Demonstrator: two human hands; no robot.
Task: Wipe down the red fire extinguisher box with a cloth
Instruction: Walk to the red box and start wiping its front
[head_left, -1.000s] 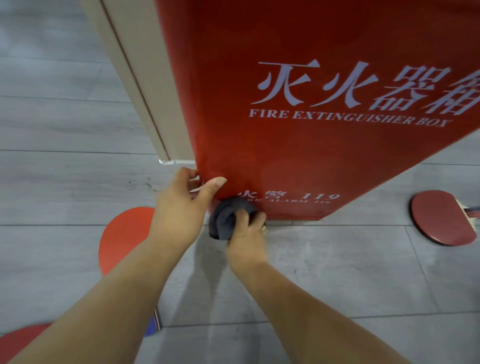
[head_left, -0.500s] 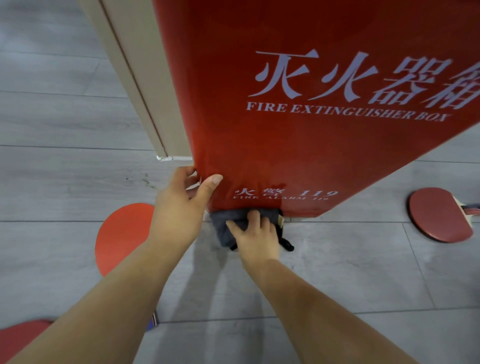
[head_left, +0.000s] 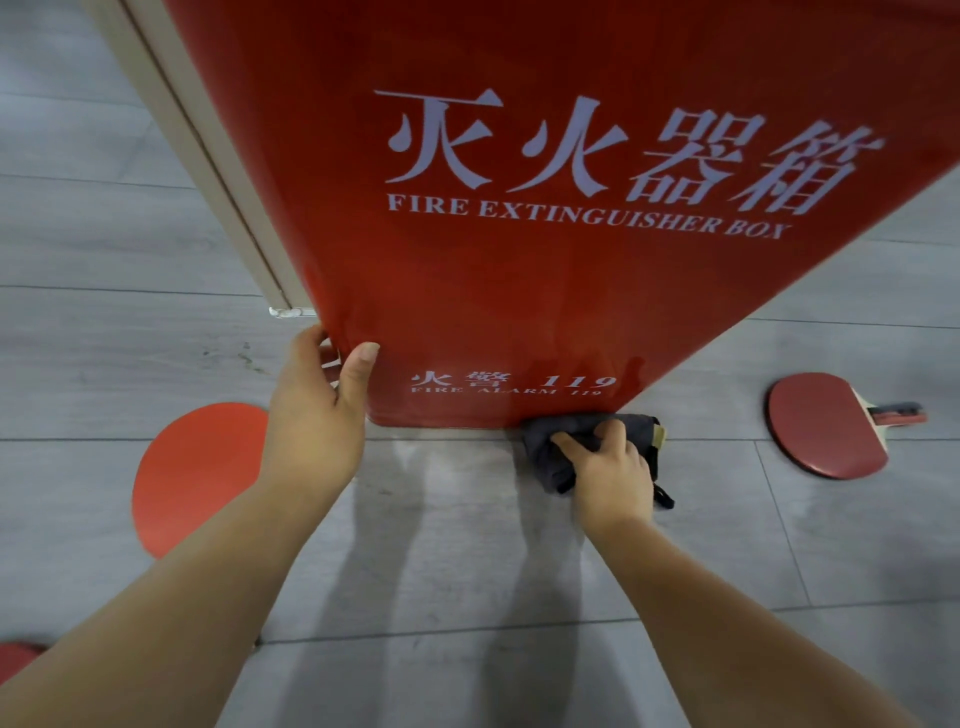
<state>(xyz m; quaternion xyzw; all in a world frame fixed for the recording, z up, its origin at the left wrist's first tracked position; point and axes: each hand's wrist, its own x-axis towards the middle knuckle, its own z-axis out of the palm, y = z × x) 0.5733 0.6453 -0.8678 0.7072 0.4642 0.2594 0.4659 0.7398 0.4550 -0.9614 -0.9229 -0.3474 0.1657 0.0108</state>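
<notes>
The red fire extinguisher box (head_left: 519, 270) fills the upper middle of the head view, with white lettering on its front and its base on the grey floor. My left hand (head_left: 317, 410) grips the box's lower left corner, thumb on the front face. My right hand (head_left: 610, 475) presses a bunched dark grey cloth (head_left: 550, 447) against the bottom edge of the box, near its lower right corner. Part of the cloth is hidden under my fingers.
A red table tennis paddle (head_left: 826, 423) lies on the floor to the right. A red disc (head_left: 192, 473) lies on the floor at left, another red shape (head_left: 15, 660) at the bottom left edge. A beige wall panel (head_left: 208, 156) runs behind the box.
My right hand has slid the cloth rightwards along the box's bottom edge, from under the left corner to near the right corner. My left hand has kept its hold on the corner.
</notes>
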